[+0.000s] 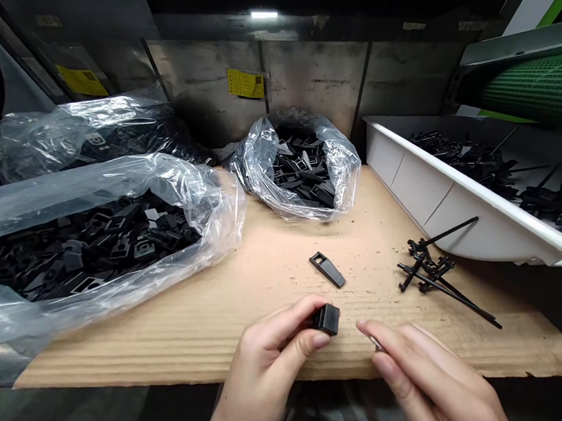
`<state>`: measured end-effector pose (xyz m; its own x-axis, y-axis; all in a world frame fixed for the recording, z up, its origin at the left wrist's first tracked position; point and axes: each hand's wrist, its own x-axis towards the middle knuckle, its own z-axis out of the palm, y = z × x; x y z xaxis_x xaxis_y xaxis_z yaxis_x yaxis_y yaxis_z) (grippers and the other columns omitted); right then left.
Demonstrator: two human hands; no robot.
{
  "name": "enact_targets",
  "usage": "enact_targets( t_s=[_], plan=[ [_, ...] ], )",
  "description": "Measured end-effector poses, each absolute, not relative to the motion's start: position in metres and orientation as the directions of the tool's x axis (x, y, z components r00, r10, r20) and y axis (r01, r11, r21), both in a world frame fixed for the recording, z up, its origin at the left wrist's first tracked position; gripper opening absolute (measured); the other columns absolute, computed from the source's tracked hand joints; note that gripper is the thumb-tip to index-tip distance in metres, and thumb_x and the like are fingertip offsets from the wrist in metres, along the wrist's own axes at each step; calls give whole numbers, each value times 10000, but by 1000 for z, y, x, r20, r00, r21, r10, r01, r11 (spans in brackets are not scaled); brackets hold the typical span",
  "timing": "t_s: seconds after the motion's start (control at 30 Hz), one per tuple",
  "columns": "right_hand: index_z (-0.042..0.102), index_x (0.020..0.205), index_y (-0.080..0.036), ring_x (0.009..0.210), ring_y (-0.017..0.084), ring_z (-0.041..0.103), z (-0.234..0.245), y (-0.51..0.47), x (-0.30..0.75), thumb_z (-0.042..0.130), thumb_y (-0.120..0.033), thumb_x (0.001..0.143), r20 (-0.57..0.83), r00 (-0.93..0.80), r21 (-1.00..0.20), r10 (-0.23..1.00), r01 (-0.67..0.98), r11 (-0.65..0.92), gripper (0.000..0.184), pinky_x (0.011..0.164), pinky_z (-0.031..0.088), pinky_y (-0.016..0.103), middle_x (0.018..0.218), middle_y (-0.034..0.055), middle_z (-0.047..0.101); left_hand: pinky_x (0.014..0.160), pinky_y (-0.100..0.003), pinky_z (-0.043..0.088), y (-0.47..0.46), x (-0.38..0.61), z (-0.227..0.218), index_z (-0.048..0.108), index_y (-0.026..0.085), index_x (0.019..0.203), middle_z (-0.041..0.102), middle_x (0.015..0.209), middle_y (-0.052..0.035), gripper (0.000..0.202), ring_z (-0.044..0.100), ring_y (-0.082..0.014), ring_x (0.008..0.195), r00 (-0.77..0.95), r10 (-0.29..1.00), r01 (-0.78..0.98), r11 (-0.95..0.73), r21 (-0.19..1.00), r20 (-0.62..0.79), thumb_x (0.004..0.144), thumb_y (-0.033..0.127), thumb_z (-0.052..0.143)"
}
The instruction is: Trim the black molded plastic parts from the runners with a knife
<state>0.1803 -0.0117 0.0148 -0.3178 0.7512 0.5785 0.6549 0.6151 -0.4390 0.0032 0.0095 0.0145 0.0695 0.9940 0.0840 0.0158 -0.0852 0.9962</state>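
My left hand pinches a small black plastic part between thumb and forefinger, just above the near edge of the cardboard sheet. My right hand is close beside it on the right, fingers curled together around a small thin piece I cannot make out. A flat black plastic clip lies loose on the cardboard just beyond both hands. A cluster of black sprue sticks lies to the right.
A clear bag of black parts fills the left side; another bag stands at the back centre. A white tray with black sprues is at the right, under a green conveyor. Metal wall behind.
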Motion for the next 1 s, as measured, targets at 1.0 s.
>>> enact_targets(
  t_s=[1.0],
  plan=[
    [544, 956, -219, 712, 127, 665, 6, -13, 183, 457, -152, 864, 584, -257, -460, 770, 677, 575, 143, 586, 487, 150, 807, 24, 678, 597, -181, 466, 3, 6, 17, 575, 234, 826, 649, 728, 16, 308, 582, -113, 584, 111, 994, -227, 37, 973, -12, 731, 527, 600]
  ],
)
